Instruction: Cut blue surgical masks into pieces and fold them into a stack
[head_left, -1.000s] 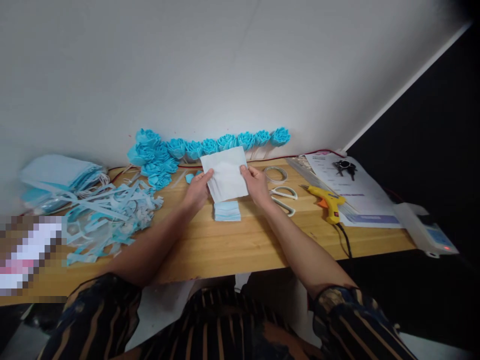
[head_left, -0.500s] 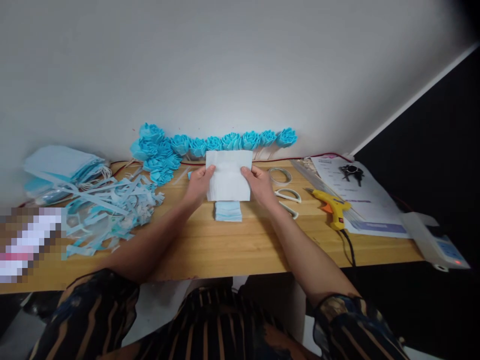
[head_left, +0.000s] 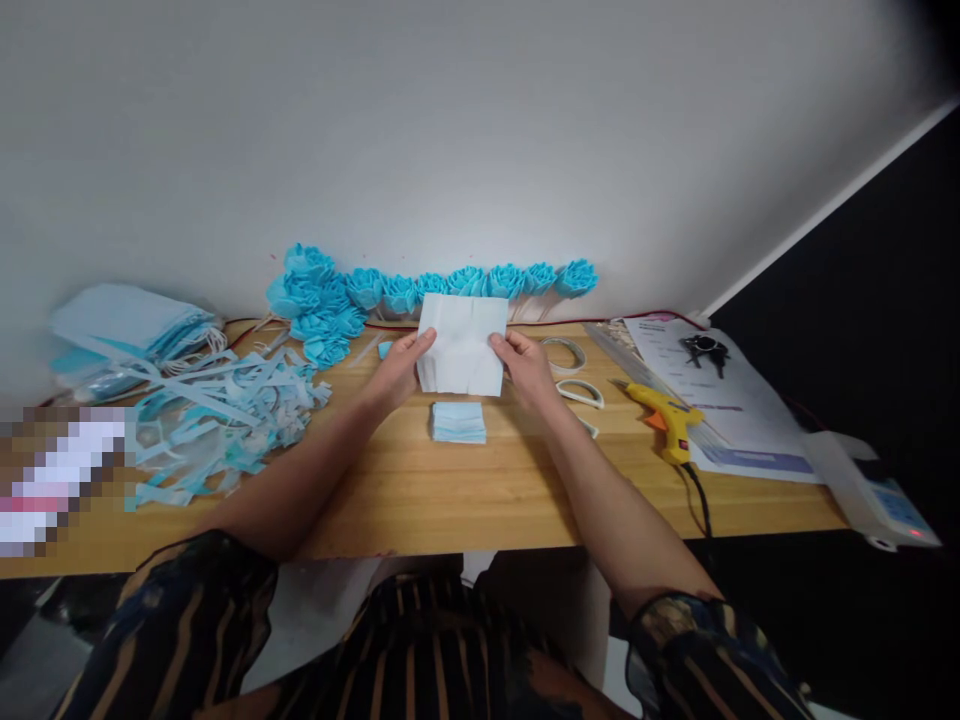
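Note:
A pale, creased square of mask fabric (head_left: 463, 345) is held up flat above the table. My left hand (head_left: 401, 368) pinches its left edge, thumb on the near face. At the right edge my right hand (head_left: 525, 365) grips it the same way; the fingers behind the sheet are hidden. Just below the sheet, a small stack of light blue fabric pieces (head_left: 459, 423) lies on the wood. Close to my right hand are a roll of tape (head_left: 562, 355) and scissors with white handles (head_left: 581, 392), partly covered by my forearm.
Blue fabric flowers (head_left: 322, 305) line the wall. On the left lie face masks (head_left: 131, 325) and a heap of cut strips (head_left: 225, 420). A yellow glue gun (head_left: 667, 420), printed papers (head_left: 720, 400), keys (head_left: 705, 350) and a white power strip (head_left: 870, 490) are on the right.
Both hands have raised the fabric square slightly and it now tilts a little, leaving more of the small stack beneath it in view. The camera view has shifted slightly.

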